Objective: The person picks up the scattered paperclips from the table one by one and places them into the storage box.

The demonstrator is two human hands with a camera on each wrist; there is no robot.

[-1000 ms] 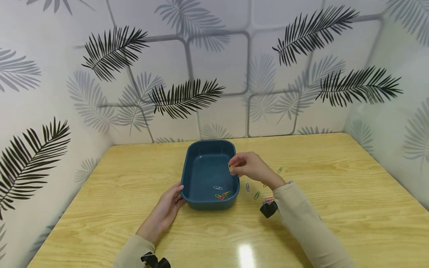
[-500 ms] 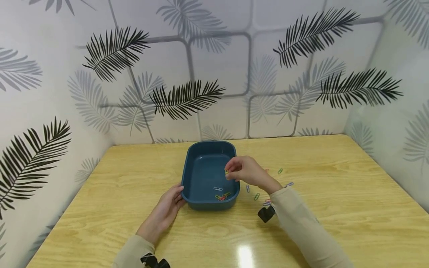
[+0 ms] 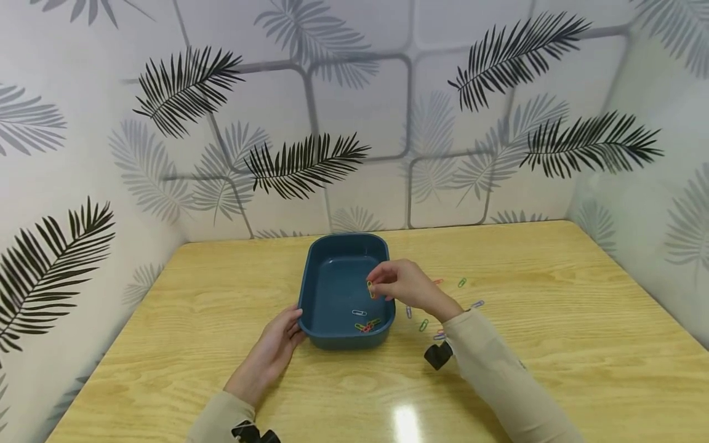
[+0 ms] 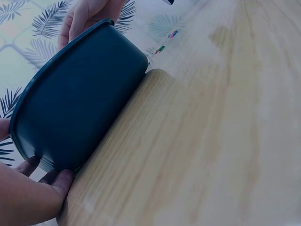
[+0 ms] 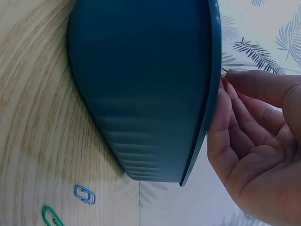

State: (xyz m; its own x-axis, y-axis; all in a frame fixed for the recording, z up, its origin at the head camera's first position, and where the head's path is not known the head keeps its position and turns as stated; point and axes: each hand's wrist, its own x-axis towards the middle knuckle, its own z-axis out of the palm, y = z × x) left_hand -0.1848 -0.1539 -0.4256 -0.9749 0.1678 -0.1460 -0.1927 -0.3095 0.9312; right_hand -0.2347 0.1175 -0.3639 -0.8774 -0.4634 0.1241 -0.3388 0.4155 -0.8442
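The walls (image 3: 354, 111) around the work were papered pale with grey tile outlines and black and grey palm fronds, closing in on three sides; the wooden table (image 3: 554, 344) below was light yellow with a visible grain and a glare spot near its front edge; a dark blue tray (image 3: 332, 289) stood at its middle, several paper clips (image 3: 365, 324) lying inside near the front wall; the left hand (image 3: 274, 347) rested against the tray's near left corner, fingers relaxed and straight; the right hand (image 3: 401, 284) hung over the tray's right rim, fingertips pinching a yellow paper clip (image 3: 370, 288); loose clips (image 3: 423, 323) lay scattered on the table just right of the tray.
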